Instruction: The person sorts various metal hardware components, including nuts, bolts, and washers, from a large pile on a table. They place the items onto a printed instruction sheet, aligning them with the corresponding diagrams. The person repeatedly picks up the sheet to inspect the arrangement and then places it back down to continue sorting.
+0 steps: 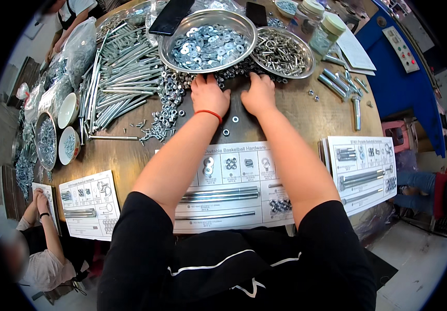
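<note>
My left hand (pixel 210 97), with a red band at its wrist, reaches to the pile of hex nuts (pixel 177 83) at the near rim of a large steel bowl of flat washers (pixel 210 44). Its fingers point forward and the thumb stands apart. Beside it, my right hand (pixel 259 95) is likewise open, fingers forward at the nuts below a steel dish of small metal fasteners (pixel 281 54). Both sets of fingertips are partly hidden among the nuts. Two loose nuts (pixel 226 132) lie between my forearms. Below them is a printed hardware sheet (pixel 218 179), partly covered by my arms.
Long bolts (pixel 125 78) are heaped at left, near small white bowls (pixel 69 110). Thick bolts (pixel 332 83) and plastic jars (pixel 328 32) stand or lie at right. More printed sheets (pixel 361 173) line the near edge. Another person's hands (pixel 40 199) rest at lower left.
</note>
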{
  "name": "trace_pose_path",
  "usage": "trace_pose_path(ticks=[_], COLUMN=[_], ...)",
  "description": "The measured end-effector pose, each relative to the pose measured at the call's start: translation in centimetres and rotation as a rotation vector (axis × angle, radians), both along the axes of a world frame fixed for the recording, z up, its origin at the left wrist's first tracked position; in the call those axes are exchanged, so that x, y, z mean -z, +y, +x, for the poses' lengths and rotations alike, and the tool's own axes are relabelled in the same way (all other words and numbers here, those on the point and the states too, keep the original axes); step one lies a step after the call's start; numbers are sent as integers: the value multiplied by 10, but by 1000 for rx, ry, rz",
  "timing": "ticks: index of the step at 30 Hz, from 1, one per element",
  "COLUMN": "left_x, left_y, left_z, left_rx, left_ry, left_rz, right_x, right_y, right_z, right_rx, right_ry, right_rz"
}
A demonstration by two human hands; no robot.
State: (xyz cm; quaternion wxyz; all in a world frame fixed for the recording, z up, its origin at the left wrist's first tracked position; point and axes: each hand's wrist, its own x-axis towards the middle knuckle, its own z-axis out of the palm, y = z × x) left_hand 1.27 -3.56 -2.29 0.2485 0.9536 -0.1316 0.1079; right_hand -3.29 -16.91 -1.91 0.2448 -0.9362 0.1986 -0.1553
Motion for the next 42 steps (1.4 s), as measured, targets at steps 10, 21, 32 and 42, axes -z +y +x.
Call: trace_pose_path(ticks=[10, 21, 32, 42], left_x=[-11, -15, -15, -8], left_y=[45, 46, 61, 55], left_z=[-24, -22, -9, 10], left_rx=[421, 393, 326, 173], left_ry=[37, 323, 350, 179], left_rz=[-192, -78, -115, 5], right_x=[16, -12, -1, -8], right_y=[5, -4, -17, -1], right_z=[-20, -72, -48, -44], right_rx=[-380, -147, -263, -500], right_ry=[-198, 50, -5, 26], right_rz=[95, 80, 225, 48])
